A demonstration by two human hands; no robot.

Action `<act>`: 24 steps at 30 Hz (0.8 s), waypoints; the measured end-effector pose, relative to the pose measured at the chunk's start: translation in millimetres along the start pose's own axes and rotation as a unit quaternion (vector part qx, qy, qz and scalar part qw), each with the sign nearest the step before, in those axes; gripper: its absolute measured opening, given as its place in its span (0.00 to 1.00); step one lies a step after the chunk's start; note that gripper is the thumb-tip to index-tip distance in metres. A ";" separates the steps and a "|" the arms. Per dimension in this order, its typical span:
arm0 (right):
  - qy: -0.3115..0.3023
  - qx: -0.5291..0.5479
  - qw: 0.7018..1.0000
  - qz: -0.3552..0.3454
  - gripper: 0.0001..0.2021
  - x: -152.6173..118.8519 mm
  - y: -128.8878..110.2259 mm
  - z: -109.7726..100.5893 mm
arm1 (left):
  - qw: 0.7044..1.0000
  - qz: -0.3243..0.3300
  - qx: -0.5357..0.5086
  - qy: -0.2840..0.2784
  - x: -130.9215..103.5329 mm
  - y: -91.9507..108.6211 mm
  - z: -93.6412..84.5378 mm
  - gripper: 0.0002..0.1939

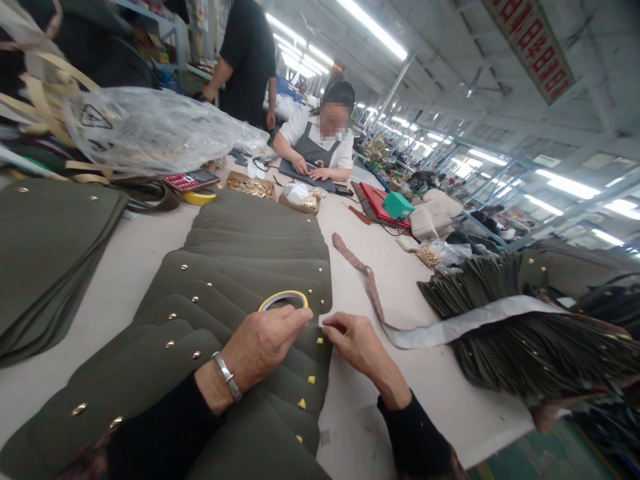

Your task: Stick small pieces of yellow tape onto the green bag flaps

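Observation:
A roll of yellow-edged tape (284, 298) is gripped by my left hand (260, 343), which is closed and hovers over the overlapping dark olive panels (250, 267). Opposite it, my right hand (357, 340) is pinched at the panels' right edge. Whatever lies between its fingertips is too small to make out. Small yellow tape pieces, such as this tape piece (311, 380), stick along the right edges of the nearer panels. Gold-coloured metal studs, such as this stud (173, 316), dot the panels.
More olive panels (55, 240) lie at the left, and a thick bundle of panels (530, 340) stands at the right. A strip (370, 287) trails across the table. Boxes of gold hardware (250, 185) sit farther back. Across the table a person (320, 143) works.

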State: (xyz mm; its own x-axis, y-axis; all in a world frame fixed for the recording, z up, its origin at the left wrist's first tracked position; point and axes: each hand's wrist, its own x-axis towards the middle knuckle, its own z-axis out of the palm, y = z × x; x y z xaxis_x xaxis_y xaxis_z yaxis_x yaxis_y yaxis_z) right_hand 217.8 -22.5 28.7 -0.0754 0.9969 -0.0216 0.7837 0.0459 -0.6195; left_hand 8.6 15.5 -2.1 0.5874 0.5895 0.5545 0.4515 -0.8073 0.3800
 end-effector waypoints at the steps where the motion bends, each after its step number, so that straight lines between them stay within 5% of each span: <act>1: 0.039 0.030 0.999 -0.017 0.08 -1.3 -0.5 1.0 | 1.000 0.007 -0.013 0.008 -0.3 -0.7 0.7 0.18; 5: 0.109 0.090 0.980 -0.140 0.07 -3.2 -11.7 9.7 | 1.000 0.007 -0.020 0.022 -2.0 -1.8 2.5 0.24; 10: 0.132 0.038 0.956 -0.258 0.07 -0.2 -25.4 18.7 | 1.000 -0.009 -0.007 0.020 -5.1 -1.5 4.1 0.23; 24: 0.224 -0.045 0.939 -0.257 0.07 1.5 -25.3 35.2 | 0.999 -0.022 0.025 -0.006 -1.7 0.9 -5.7 0.10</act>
State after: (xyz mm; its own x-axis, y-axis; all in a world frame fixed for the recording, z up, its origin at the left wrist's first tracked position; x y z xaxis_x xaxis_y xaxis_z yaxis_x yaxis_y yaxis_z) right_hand 176.2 -24.4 16.8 -0.2061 0.7678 0.6066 0.7657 0.5125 -0.3886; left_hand 4.1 13.7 1.5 0.5749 0.6244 0.5288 0.5100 -0.7788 0.3652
